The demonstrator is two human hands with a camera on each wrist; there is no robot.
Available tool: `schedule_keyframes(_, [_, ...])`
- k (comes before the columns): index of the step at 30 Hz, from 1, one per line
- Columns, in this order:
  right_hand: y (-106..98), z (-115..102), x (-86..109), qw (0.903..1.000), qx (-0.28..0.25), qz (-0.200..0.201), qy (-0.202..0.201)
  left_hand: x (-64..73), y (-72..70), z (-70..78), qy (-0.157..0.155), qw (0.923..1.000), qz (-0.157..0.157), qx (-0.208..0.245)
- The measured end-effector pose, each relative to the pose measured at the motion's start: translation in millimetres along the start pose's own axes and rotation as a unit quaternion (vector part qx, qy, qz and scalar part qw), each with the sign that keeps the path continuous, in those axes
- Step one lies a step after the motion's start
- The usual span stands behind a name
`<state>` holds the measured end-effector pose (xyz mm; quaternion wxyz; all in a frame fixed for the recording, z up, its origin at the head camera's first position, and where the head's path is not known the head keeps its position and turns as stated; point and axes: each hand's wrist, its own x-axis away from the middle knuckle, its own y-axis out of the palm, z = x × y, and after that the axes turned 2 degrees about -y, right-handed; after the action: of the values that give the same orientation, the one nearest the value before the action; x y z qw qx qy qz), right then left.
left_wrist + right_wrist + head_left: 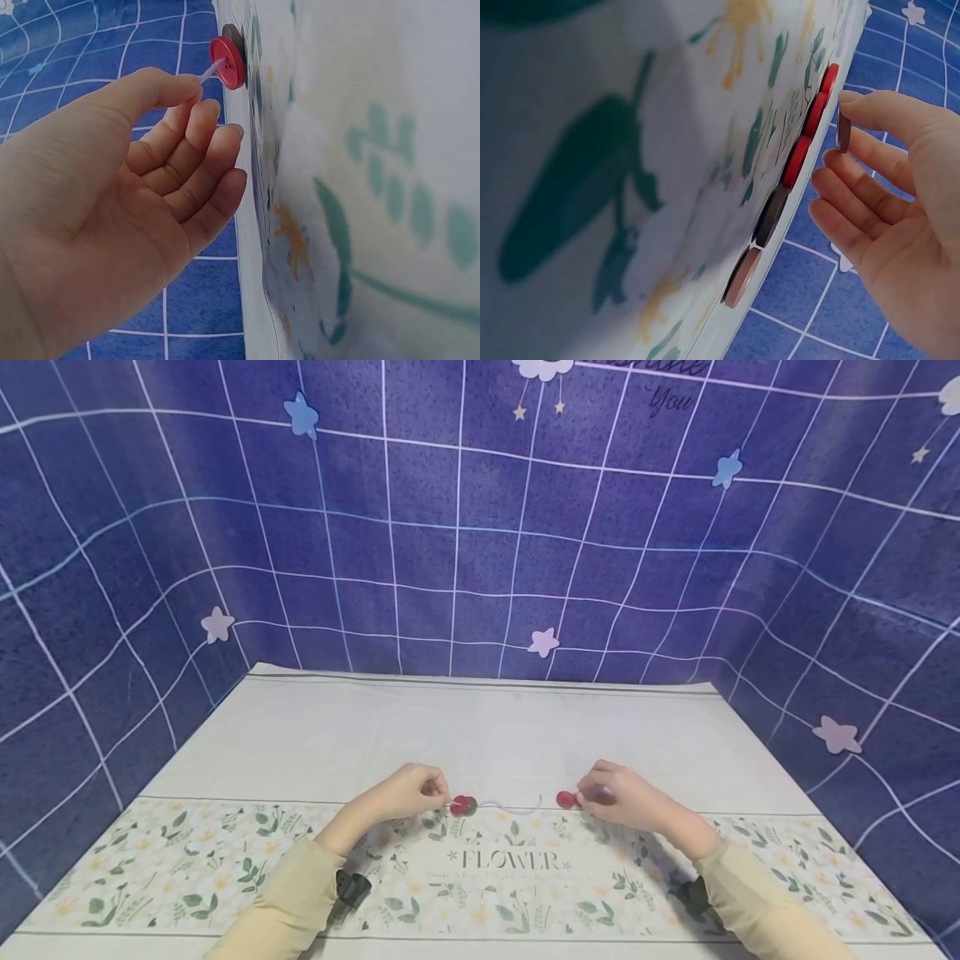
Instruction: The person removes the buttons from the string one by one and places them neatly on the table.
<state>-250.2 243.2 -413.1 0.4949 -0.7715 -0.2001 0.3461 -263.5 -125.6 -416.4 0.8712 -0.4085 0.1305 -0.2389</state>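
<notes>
left: two buttons [458, 806] | middle: string [517, 812] | right: button row [796, 162] | beneath: tablecloth [480, 735] | behind: backdrop [487, 560]

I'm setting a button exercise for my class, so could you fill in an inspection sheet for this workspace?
Surface: white tablecloth, floral band reading FLOWER.
Job's things: cord coming out of the middle of a red button, with a dark button partly behind it; the right wrist view shows a row of buttons: red, dark, pinkish.
Clutter: nothing seen.
Hands: left hand pinches the cord; right hand pinches a brown button.
Cables: nothing seen.
Surroundings: blue fabric with pale grid lines and stars.
</notes>
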Motion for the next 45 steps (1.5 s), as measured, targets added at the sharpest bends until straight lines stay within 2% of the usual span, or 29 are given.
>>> schedule_keyframes(7, [-1.8, 2.2, 4.0, 0.9997, 0.002, -0.011, 0.024, 0.6, -0.1, 0.8, 0.001, 1.0000, 0.000, 0.002])
schedule_keyframes(20, [-9.4, 3.5, 10.5, 0.9995, -0.001, -0.007, 0.029, 1.0, 0.4, 2.1, -0.004, 1.0000, -0.001, 0.003])
schedule_keyframes(33, [-10.4, 8.2, 14.3, 0.9992, 0.019, 0.000, 0.034, 1.6, 0.2, 3.7, -0.007, 1.0000, 0.000, 0.004])
schedule_keyframes(45, [-13.6, 10.6, 19.8, 0.9983, 0.023, -0.016, 0.052, 1.0, 0.5, 2.2, -0.005, 1.0000, -0.001, 0.003])
